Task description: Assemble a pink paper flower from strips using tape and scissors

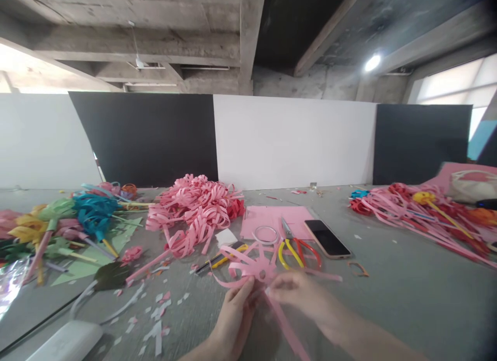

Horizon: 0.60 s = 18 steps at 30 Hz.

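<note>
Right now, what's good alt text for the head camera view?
A left hand holds a pink piece of radiating paper strips at a grey table, the right hand close at its near side. Beyond lie a pink sheet and a phone; a heap of pink paper curls sits to the left.

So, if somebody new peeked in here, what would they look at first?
Probably the big heap of curly pink paper strips, left of the middle of the table. Next might be the bright paper flowers at the far left. Closest up, the left hand holds a pink paper piece, with the right hand right beside it.
</note>
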Tool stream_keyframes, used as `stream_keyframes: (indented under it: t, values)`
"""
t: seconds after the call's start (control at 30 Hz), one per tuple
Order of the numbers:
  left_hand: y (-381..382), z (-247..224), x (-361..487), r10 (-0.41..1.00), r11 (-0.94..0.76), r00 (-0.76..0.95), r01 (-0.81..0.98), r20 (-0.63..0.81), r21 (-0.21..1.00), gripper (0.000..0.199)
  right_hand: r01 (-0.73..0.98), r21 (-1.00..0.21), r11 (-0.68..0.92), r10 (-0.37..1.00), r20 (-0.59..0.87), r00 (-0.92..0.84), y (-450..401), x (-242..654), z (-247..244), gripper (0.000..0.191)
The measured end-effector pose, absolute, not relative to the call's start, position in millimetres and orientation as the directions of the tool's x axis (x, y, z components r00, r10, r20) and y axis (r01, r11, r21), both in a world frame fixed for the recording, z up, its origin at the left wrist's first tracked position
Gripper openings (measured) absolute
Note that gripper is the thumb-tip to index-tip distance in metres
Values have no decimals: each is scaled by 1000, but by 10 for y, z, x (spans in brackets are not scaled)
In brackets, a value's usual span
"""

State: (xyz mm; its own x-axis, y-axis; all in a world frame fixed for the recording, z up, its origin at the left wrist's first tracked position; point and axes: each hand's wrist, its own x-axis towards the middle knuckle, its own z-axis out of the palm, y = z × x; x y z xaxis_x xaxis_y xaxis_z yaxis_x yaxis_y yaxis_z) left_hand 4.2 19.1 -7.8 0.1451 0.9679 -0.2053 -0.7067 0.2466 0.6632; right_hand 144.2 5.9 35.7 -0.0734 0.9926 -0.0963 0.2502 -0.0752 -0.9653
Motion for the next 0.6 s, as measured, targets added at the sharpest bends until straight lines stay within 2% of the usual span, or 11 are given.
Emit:
stream_keyframes:
  t: [0.07,0.2,0.3,0.4,0.6]
  values:
    - [189,-73,41,969,243,154,-702,-191,669,10,219,-971,-93,988,-118,-102,58,1448,382,7]
    - [174,-46,48,965,261,168,-690,-201,675,10,43,-993,-109,973,-115,-202,53,1415,369,7]
    - [171,-43,58,966,255,151,-690,-210,677,10,-28,-996,-79,981,-73,-180,51,1371,296,9]
    - [180,-70,61,971,235,129,-695,-204,680,11,-5,-999,-32,995,-31,-100,64,1338,195,10]
    - [192,-129,50,962,248,85,-677,-261,693,6,119,-988,95,995,89,-47,163,1349,6,15]
